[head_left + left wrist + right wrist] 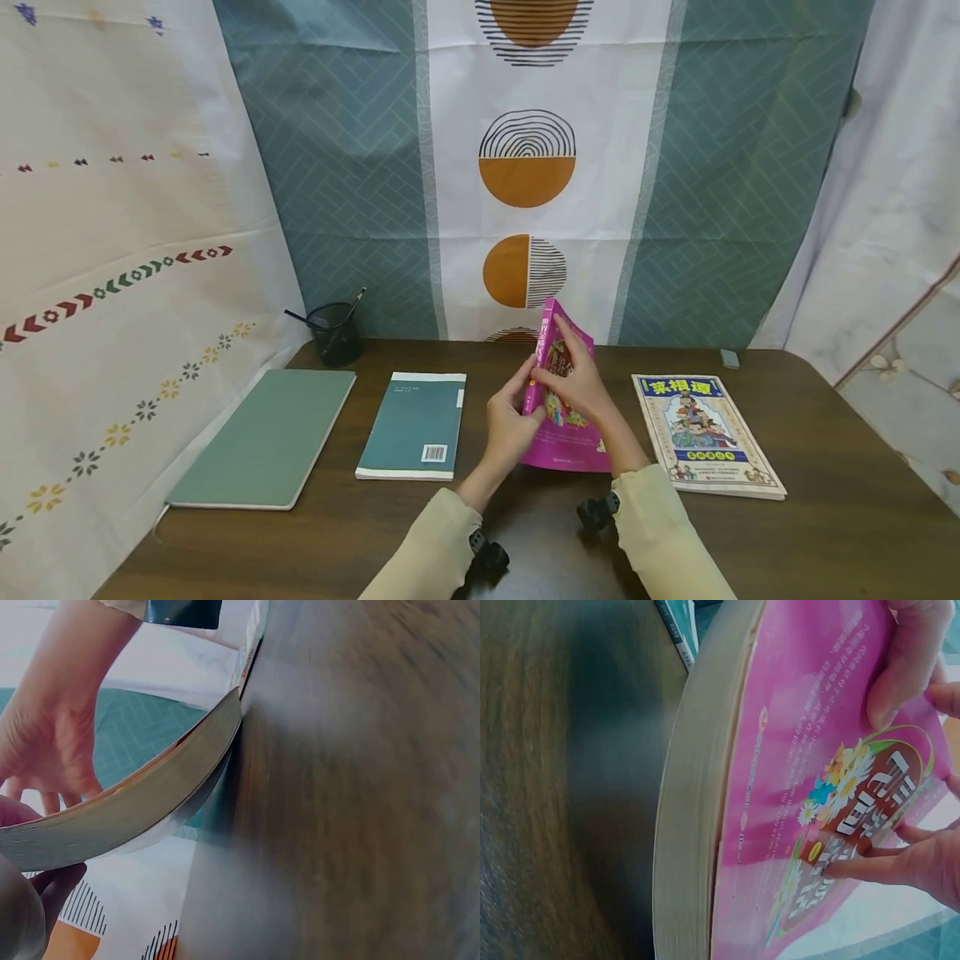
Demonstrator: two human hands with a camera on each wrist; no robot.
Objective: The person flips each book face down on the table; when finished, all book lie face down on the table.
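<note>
A pink paperback book (562,442) stands tilted up above the middle of the table, its pages bowed in the left wrist view. My left hand (512,423) grips it by the spine side, thumb on the front cover and fingers behind. My right hand (581,379) lies against the front cover, its fairly straight fingers (862,866) touching the printed title. The spine (542,346) faces left. Whether the lower edge of the book touches the table cannot be told.
Left of the hands lie a teal book (412,425) and a green notebook (262,442). A black pen cup (336,340) stands behind them. On the right lies a cream illustrated book (705,433); a small grey block (729,359) sits at the back edge of the table (840,467).
</note>
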